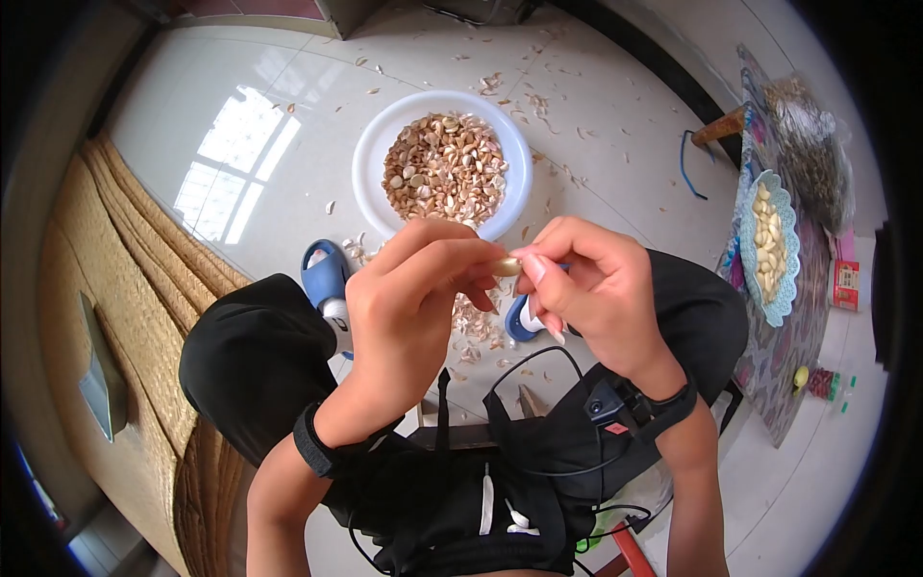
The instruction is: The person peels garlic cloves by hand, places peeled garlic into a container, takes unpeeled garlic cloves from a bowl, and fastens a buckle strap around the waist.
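— "Your left hand (pixel 413 279) and right hand (pixel 598 288) were nearest; holding what?"
— "One garlic clove (pixel 505 267), on the plastic basin (pixel 518 173)'s near side: fingertips pinched together at both ends, probably to steady it."
— "Around that basin?"
— "Unpeeled cloves (pixel 447 168) lay inside, perhaps for easy reach. Right of it, a scalloped tray (pixel 789 236) held peeled cloves (pixel 767 240). Your left hand partly hid the basin's rim."

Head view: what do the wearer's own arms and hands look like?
The left hand and right hand are gloveless, the visible forearms sleeveless. Each wrist wears a black band; beside the right one sits a dark device, perhaps attached.
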`<state>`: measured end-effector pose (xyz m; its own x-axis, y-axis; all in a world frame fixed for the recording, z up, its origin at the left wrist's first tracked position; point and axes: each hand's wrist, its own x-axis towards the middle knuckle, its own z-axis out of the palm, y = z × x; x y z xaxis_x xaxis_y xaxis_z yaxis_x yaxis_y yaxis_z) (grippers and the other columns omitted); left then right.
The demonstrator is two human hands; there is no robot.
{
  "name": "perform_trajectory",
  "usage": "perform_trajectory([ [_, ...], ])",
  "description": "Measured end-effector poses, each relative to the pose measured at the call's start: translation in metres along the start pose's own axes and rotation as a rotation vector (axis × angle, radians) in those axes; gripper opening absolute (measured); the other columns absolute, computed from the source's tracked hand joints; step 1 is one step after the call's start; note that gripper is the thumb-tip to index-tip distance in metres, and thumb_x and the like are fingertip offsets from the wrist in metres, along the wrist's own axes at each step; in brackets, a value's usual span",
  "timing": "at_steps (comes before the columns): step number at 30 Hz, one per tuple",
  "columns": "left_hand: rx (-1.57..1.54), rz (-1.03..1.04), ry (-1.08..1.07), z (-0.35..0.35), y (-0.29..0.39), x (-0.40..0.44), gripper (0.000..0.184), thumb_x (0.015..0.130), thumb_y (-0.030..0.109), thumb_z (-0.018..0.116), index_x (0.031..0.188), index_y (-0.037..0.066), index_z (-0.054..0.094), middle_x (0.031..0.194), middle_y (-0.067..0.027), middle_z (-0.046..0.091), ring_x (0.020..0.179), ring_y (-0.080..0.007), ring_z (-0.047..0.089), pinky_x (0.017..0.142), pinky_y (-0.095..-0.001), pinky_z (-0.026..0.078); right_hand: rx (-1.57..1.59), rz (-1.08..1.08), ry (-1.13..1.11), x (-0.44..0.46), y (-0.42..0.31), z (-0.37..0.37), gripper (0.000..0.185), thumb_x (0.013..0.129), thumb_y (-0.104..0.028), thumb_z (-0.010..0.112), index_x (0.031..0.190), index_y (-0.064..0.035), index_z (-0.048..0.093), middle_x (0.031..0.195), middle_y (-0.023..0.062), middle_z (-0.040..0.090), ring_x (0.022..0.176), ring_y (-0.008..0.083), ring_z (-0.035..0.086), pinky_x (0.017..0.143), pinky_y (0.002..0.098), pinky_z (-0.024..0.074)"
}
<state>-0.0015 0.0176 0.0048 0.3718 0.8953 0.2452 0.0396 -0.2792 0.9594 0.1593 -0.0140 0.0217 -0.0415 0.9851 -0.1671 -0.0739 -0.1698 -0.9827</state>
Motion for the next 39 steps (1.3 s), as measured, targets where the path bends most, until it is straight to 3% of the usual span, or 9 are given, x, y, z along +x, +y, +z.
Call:
perform_trajectory([
  [5, -0.081, -0.027, -0.017, 0.0, 0.0, 0.0, 0.022, 0.073, -0.019, 0.046, 0.086, -0.006, 0.058, 0.083, -0.0097, 0.055, 0.066, -0.0154, 0.059, 0.055, -0.0249, 0.05, 0.095, 0.067, 0.025, -0.003, -0.001, 0.005, 0.006, 0.08, -0.001, 0.054, 0.077, 0.0041, 0.052, 0.064, 0.0038, 0.054, 0.05, 0.0025, 0.047, 0.043, 0.0176, 0.0391],
  [11, -0.947, -0.493, 0.071, -0.001, -0.005, 0.002, 0.008, 0.083, -0.003, 0.05, 0.09, -0.003, 0.053, 0.084, -0.0098, 0.055, 0.065, -0.0144, 0.055, 0.054, -0.025, 0.046, 0.532, 0.203, 0.033, -0.006, 0.002, 0.01, 0.005, 0.081, 0.0, 0.051, 0.077, 0.0008, 0.048, 0.062, 0.0017, 0.051, 0.049, 0.0047, 0.046, 0.042, 0.0192, 0.0378],
  [14, -1.09, -0.49, 0.094, 0.0, -0.01, 0.0, 0.01, 0.086, 0.004, 0.049, 0.094, 0.001, 0.053, 0.084, -0.0088, 0.054, 0.061, -0.013, 0.052, 0.051, -0.0232, 0.041, 0.296, 0.029, 0.114, -0.009, 0.011, 0.017, 0.009, 0.078, 0.002, 0.053, 0.073, -0.0009, 0.046, 0.062, 0.002, 0.05, 0.048, 0.0056, 0.047, 0.042, 0.0199, 0.037],
  [17, -1.159, -0.538, 0.12, -0.001, -0.007, 0.002, 0.012, 0.087, 0.008, 0.05, 0.097, 0.003, 0.052, 0.083, -0.0081, 0.053, 0.059, -0.0122, 0.05, 0.05, -0.0218, 0.039, -0.295, -0.325, 0.092, -0.005, 0.018, 0.013, 0.012, 0.073, 0.004, 0.055, 0.07, -0.0015, 0.045, 0.06, 0.0035, 0.048, 0.048, 0.0067, 0.047, 0.043, 0.0214, 0.0375],
  [18, -1.178, -0.513, 0.085, -0.003, -0.007, 0.002, 0.013, 0.087, 0.008, 0.05, 0.098, 0.003, 0.052, 0.083, -0.0079, 0.053, 0.059, -0.0123, 0.05, 0.05, -0.0216, 0.039, -0.386, -0.316, 0.1, -0.004, 0.015, 0.012, 0.013, 0.072, 0.004, 0.056, 0.069, -0.0014, 0.045, 0.06, 0.0047, 0.048, 0.048, 0.009, 0.048, 0.044, 0.0228, 0.0384],
  [26, -1.014, -0.565, 0.104, -0.005, 0.001, 0.003, 0.015, 0.088, 0.009, 0.048, 0.101, 0.002, 0.052, 0.085, -0.0091, 0.056, 0.065, -0.0137, 0.054, 0.056, -0.0226, 0.043, -0.874, -0.376, -0.077, 0.008, 0.006, -0.011, 0.011, 0.068, -0.001, 0.062, 0.075, -0.0024, 0.053, 0.072, 0.0111, 0.054, 0.061, 0.0269, 0.055, 0.048, 0.0333, 0.0431],
  [27, -1.003, -0.561, 0.063, -0.006, -0.002, 0.003, 0.015, 0.088, 0.009, 0.048, 0.099, 0.0, 0.052, 0.084, -0.0094, 0.058, 0.068, -0.014, 0.056, 0.058, -0.0236, 0.045, -0.845, -0.342, -0.094, 0.007, 0.003, -0.011, 0.013, 0.07, -0.002, 0.062, 0.082, -0.0019, 0.056, 0.075, 0.0093, 0.054, 0.067, 0.0212, 0.058, 0.049, 0.0294, 0.0437],
  [33, -0.921, -0.682, -0.024, -0.005, 0.0, 0.002, 0.015, 0.087, 0.012, 0.05, 0.094, -0.001, 0.054, 0.081, -0.0082, 0.057, 0.067, -0.0125, 0.055, 0.057, -0.0246, 0.044, -0.396, -0.334, 0.008, 0.005, -0.011, 0.001, 0.022, 0.073, -0.004, 0.065, 0.093, -0.0011, 0.057, 0.077, 0.0064, 0.055, 0.066, 0.0125, 0.056, 0.052, 0.0221, 0.0434],
  [39, -0.724, -0.616, 0.008, 0.002, 0.007, 0.002, 0.016, 0.087, 0.011, 0.05, 0.091, -0.003, 0.054, 0.077, -0.0089, 0.056, 0.065, -0.0134, 0.056, 0.055, -0.0247, 0.046, -0.517, -0.527, 0.001, 0.008, 0.0, -0.006, 0.016, 0.073, 0.0, 0.063, 0.088, 0.0009, 0.058, 0.076, 0.0089, 0.057, 0.061, 0.0166, 0.057, 0.051, 0.0239, 0.0436],
])
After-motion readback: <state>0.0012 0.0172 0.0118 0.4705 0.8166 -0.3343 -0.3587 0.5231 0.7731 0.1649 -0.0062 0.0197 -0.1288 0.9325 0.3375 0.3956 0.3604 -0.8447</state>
